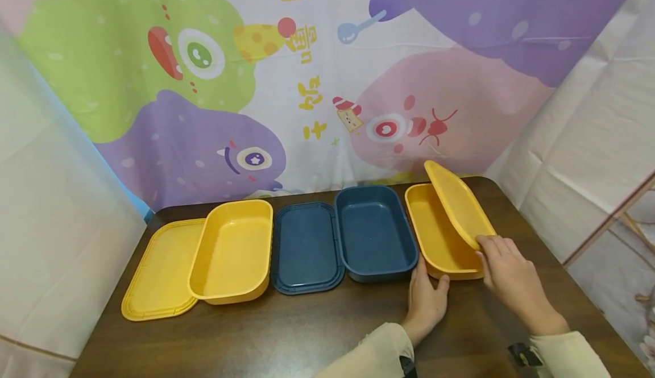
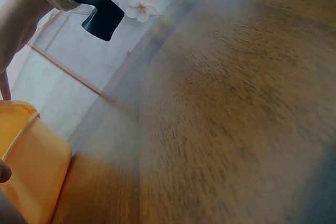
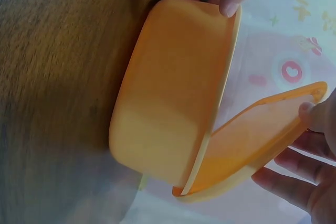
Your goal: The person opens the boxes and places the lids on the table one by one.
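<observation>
Mid lid-fitting on the far-right yellow box (image 1: pixel 435 236), sitting at the right end of the brown table (image 1: pixel 307 332) next to the blue box (image 1: pixel 376 233). Right hand (image 1: pixel 512 278) pinching the near edge of the tilted yellow lid (image 1: pixel 457 202), far edge resting on the box rim. Left hand (image 1: pixel 427 298) bracing the box's near corner, fingers straight. Next up, probably: lowering the lid flat, lining up all 4 corners, pressing down.

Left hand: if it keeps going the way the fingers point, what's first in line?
The left hand points away from the person and already touches the near corner of the right yellow box, so that box comes first; the blue box lies just beside, though depth is unclear.
</observation>
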`<state>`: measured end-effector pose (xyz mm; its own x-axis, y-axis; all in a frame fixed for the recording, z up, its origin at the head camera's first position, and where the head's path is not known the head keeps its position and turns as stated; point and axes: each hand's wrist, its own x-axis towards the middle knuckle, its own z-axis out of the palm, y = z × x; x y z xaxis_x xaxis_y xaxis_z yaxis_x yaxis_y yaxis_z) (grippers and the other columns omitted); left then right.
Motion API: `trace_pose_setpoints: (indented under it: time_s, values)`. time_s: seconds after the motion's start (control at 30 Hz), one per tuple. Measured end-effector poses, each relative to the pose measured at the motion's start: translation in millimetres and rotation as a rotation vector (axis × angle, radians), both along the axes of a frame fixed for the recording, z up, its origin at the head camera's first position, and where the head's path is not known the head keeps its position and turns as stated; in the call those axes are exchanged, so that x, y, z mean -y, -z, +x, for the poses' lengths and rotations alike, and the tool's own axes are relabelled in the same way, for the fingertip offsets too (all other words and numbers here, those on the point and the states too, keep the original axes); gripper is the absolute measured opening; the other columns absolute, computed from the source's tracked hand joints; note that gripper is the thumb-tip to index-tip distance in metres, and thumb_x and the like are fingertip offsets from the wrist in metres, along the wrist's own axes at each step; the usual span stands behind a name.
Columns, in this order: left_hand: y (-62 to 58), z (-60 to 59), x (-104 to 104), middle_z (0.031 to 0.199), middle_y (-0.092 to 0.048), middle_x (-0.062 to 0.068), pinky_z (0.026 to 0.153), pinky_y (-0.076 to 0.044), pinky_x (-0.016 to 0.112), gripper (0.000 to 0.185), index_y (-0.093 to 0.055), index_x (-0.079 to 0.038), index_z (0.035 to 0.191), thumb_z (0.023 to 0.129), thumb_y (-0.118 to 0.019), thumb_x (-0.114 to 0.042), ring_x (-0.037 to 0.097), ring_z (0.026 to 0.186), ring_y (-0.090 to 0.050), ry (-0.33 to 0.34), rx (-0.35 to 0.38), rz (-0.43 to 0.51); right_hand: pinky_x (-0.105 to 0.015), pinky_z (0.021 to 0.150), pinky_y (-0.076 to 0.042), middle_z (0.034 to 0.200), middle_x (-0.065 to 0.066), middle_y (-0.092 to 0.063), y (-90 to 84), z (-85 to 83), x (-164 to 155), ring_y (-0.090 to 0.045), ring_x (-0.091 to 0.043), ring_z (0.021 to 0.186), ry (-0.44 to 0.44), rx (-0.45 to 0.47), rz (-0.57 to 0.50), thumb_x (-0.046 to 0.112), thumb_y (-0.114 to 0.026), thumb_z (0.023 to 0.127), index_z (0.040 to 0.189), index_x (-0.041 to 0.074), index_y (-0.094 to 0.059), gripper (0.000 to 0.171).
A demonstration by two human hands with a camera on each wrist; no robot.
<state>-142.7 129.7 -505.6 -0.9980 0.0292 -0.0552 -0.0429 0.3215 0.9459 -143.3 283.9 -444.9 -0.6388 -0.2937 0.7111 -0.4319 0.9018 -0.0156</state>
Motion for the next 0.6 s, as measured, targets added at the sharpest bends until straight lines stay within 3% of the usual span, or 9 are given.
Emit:
trace_pose_setpoints:
  time_s: [0.33,0.47,0.53,0.6]
  values:
    - [0.4,-0.3,1,0.152,-0.042,0.01,0.112,-0.037,0.041,0.067,-0.034,-0.01,0.151,0.094,-0.063,-0.028,0.025,0.137,-0.044,0.0,0.024,0.008,-0.055,0.06,-0.05,0.092,-0.023,-0.062,-3.5,-2.1,-6,-0.059,-0.04,0.084,-0.002,-0.018,-0.046,0.035,-0.027,0.106,0.107,-0.008,-0.058,0.054]
    - [1.2,-0.3,2,0.152,-0.042,0.009,0.113,-0.037,0.042,0.066,-0.034,-0.011,0.151,0.094,-0.063,-0.028,0.024,0.138,-0.043,0.007,0.032,0.017,-0.055,0.068,-0.049,0.095,-0.024,-0.062,-5.1,-0.7,-8,-0.058,-0.041,0.087,0.014,0.015,-0.093,0.019,-0.044,0.102,0.108,-0.01,-0.058,0.032]
    - [1.0,-0.3,2,0.152,-0.042,0.008,0.113,-0.037,0.042,0.066,-0.034,-0.011,0.151,0.094,-0.063,-0.027,0.024,0.138,-0.043,0.009,0.03,0.02,-0.054,0.071,-0.048,0.096,-0.024,-0.061,-5.9,-0.2,-10,-0.057,-0.041,0.087,0.019,0.023,-0.124,0.007,-0.055,0.095,0.108,-0.011,-0.057,0.022]
    - [0.8,0.0,3,0.152,-0.042,0.007,0.113,-0.037,0.041,0.066,-0.034,-0.012,0.151,0.094,-0.063,-0.027,0.023,0.138,-0.043,0.006,0.038,0.022,-0.053,0.073,-0.046,0.096,-0.025,-0.061,-6.7,-0.2,-11,-0.057,-0.041,0.087,0.021,0.025,-0.151,-0.002,-0.062,0.086,0.108,-0.011,-0.057,0.024]
